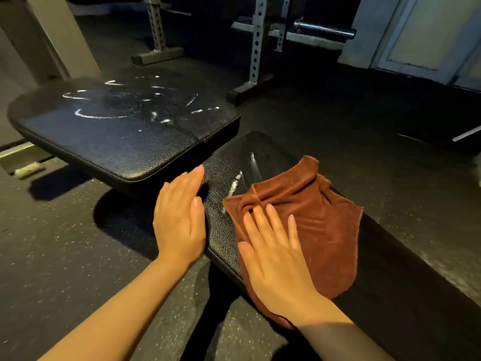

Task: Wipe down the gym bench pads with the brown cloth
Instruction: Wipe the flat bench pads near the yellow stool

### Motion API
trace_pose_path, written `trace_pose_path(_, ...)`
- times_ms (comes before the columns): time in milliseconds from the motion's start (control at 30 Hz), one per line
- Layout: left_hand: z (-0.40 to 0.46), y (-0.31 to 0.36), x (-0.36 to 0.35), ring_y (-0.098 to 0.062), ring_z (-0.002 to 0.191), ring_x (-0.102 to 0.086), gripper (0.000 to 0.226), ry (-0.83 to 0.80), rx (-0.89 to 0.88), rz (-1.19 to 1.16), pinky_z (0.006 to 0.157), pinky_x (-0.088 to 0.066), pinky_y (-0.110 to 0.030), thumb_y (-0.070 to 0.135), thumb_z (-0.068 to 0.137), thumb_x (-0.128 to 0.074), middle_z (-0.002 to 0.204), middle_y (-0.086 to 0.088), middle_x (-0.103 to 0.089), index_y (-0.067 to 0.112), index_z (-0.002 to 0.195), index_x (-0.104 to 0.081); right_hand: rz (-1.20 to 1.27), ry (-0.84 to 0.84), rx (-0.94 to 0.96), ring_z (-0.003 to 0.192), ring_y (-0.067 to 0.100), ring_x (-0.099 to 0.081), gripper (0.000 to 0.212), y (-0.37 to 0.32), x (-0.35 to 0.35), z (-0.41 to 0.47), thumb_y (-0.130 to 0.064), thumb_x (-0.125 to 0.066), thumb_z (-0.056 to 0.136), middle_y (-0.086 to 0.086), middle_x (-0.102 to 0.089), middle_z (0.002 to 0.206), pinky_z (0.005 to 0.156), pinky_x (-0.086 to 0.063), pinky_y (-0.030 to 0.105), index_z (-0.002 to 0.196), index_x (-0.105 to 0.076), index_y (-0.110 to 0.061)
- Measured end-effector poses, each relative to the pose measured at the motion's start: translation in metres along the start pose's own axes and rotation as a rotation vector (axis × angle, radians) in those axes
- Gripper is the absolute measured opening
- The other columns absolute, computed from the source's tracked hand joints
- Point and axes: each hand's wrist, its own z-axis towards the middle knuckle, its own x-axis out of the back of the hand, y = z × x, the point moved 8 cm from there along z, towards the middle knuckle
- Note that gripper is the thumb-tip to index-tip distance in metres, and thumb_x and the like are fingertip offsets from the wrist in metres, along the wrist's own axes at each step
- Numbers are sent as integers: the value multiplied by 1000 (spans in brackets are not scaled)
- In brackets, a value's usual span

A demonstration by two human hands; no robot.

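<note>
The right hand (279, 259) lies flat on the brown cloth (312, 225), its fingers (263, 220) straight and slightly spread, pressing the cloth onto the near pad (226, 230) of the black gym counter without gripping it. The cloth is spread in rumpled folds across that pad, with one corner hanging over the near edge under the wrist. The left hand (179, 217) rests open at the pad's left edge, fingers straight and together, holding nothing. White streaks (235, 183) mark the pad just beyond the cloth. The far pad (117, 142), set at an angle to the left and just beside the near one, carries more white smears (104, 115) in arcs and dashes across its top. Behind stand the perforated grey uprights of a rack (256, 43) and a barbell sleeve (325, 29), on dark speckled rubber floor (65, 243). No containers are in view.
</note>
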Motion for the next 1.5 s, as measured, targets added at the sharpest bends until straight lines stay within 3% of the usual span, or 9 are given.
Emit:
trace_pose_path(133,-3,-3,1,5,139,-34,48,95,-15,-61,118,-25,-31,36,107,-21,146,7,-43,18,147,-39,34,6,-64,152,16,15,75,-20,7,57,-59,11,91,-6,5,166,117,21,45,158,-3,-29)
trace_pose_path(233,-3,1,2,6,136,-35,45,135,-82,-68,113,-24,-22,25,100,-31,142,4,-47,13,142,-45,32,17,-221,152,16,15,64,-6,11,99,-54,-2,99,-6,11,166,120,15,50,158,1,-30)
trace_pose_path(500,0,4,2,-6,129,-46,52,167,-155,-59,107,-31,-28,14,87,-34,132,-8,-55,2,133,-54,17,45,-474,153,21,7,57,63,23,176,-44,-10,106,0,4,167,122,9,51,159,-2,-23)
trace_pose_path(700,2,2,2,-25,117,-55,49,120,-121,3,107,-34,-29,15,89,-34,126,-12,-60,-1,127,-60,-12,43,-384,153,22,3,57,39,21,145,-43,-9,106,2,1,167,123,6,46,159,-1,-23)
trace_pose_path(900,1,-1,0,-27,120,-54,50,23,-42,42,107,-40,-47,19,89,-38,126,-15,-64,0,130,-61,-13,4,-90,152,11,13,68,9,4,49,-62,12,92,-12,11,162,123,7,41,153,6,-33)
trace_pose_path(1033,-2,-4,-1,-22,130,-45,53,-3,26,42,113,-33,-48,24,94,-34,135,-13,-60,4,138,-55,-86,35,19,151,20,-15,55,10,-2,-12,-51,-8,106,-2,-23,163,117,-10,45,155,-10,-26)
trace_pose_path(1167,-3,-2,1,-22,138,-40,50,60,21,-20,113,-33,-51,26,99,-31,146,-4,-48,10,144,-46,-124,-2,94,150,24,-19,53,-6,-3,-8,-48,-10,107,-1,-34,158,114,-13,50,155,-17,-27)
trace_pose_path(1367,-7,-5,1,-7,140,-37,53,143,-7,-111,116,-30,-33,42,107,-19,147,-2,-44,12,147,-38,32,-10,46,152,10,11,65,-30,6,76,-59,1,94,-13,0,165,121,15,43,156,-4,-37)
trace_pose_path(1500,-6,-4,-1,-6,139,-37,53,175,-66,-89,115,-26,-27,41,107,-19,144,-7,-46,8,144,-40,12,-4,-114,152,12,12,67,-3,14,127,-65,-8,95,-11,6,166,121,15,44,157,-3,-38)
